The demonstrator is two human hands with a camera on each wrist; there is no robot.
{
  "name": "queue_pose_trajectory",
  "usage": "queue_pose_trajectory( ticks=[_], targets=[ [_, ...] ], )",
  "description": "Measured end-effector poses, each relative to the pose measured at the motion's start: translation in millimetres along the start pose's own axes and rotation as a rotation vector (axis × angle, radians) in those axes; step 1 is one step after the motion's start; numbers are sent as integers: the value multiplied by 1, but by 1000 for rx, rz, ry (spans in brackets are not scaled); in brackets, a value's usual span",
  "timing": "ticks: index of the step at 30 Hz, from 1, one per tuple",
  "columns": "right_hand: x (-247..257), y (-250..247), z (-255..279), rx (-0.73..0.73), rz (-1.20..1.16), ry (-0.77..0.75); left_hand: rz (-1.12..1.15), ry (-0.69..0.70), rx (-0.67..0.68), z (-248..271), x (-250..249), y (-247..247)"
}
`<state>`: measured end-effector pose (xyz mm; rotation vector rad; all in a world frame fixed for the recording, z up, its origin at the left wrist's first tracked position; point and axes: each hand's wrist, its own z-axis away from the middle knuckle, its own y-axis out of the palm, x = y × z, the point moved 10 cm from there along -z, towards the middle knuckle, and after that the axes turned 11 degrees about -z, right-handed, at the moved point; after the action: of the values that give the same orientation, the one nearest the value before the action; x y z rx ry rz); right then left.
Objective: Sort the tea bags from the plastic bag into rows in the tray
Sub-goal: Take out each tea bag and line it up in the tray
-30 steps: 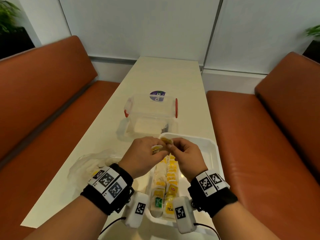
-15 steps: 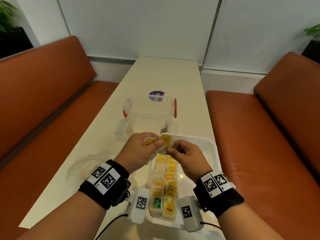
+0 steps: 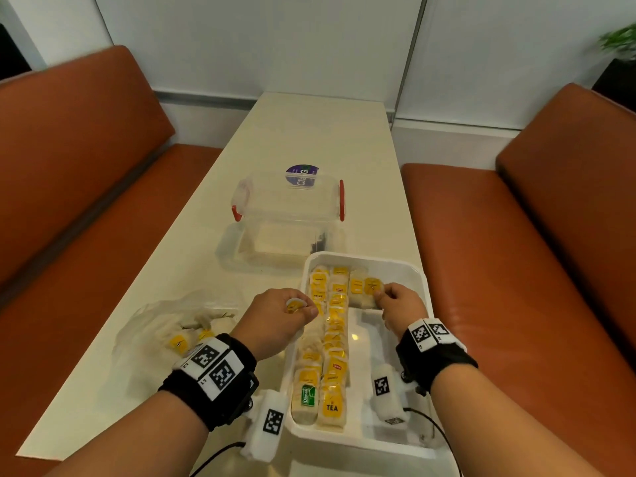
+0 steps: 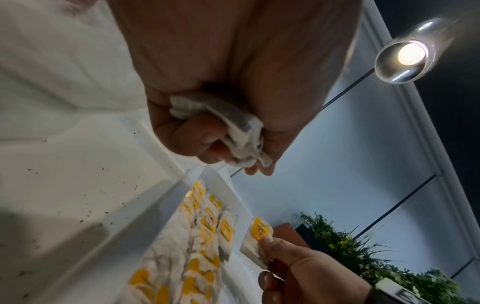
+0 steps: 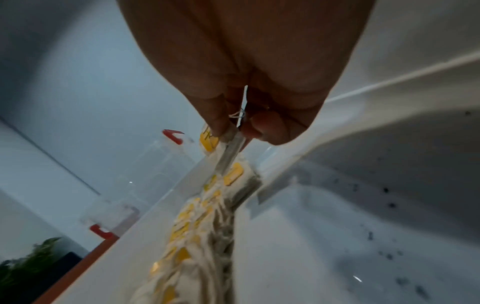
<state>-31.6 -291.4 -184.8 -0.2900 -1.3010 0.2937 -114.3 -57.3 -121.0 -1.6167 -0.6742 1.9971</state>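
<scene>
A white tray (image 3: 418, 277) holds two long rows of yellow-tagged tea bags (image 3: 330, 342) along its left side. At the far end a third row starts with one bag (image 3: 356, 287). My right hand (image 3: 395, 301) pinches a yellow-tagged tea bag (image 3: 372, 287) over the tray's far end, beside that bag; the same bag (image 5: 230, 148) shows edge-on in the right wrist view. My left hand (image 3: 285, 318) hovers at the tray's left rim, fingers curled round a crumpled tea bag (image 4: 233, 131) whose tag (image 3: 296, 305) sticks out. The plastic bag (image 3: 172, 332) lies left of the tray with more tea bags inside.
A clear lidded box (image 3: 289, 201) with red clips stands on the cream table (image 3: 309, 132) just beyond the tray. Orange bench seats run along both sides. The tray's right half (image 3: 385, 339) is bare, with dark tea specks.
My hands, together over the tray's far end a second ago, have parted. The right carried one tea bag rightward and down to the third row; the left drew back left with the other.
</scene>
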Motion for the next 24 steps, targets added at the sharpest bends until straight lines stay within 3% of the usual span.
queue_pose_trajectory(
  ticks=[9, 24],
  targets=[
    [-7, 22, -19, 76, 110, 87, -61, -2, 41, -6, 8, 5],
    [-10, 10, -19, -61, 248, 198, -72, -8, 34, -8, 6, 3]
  ],
)
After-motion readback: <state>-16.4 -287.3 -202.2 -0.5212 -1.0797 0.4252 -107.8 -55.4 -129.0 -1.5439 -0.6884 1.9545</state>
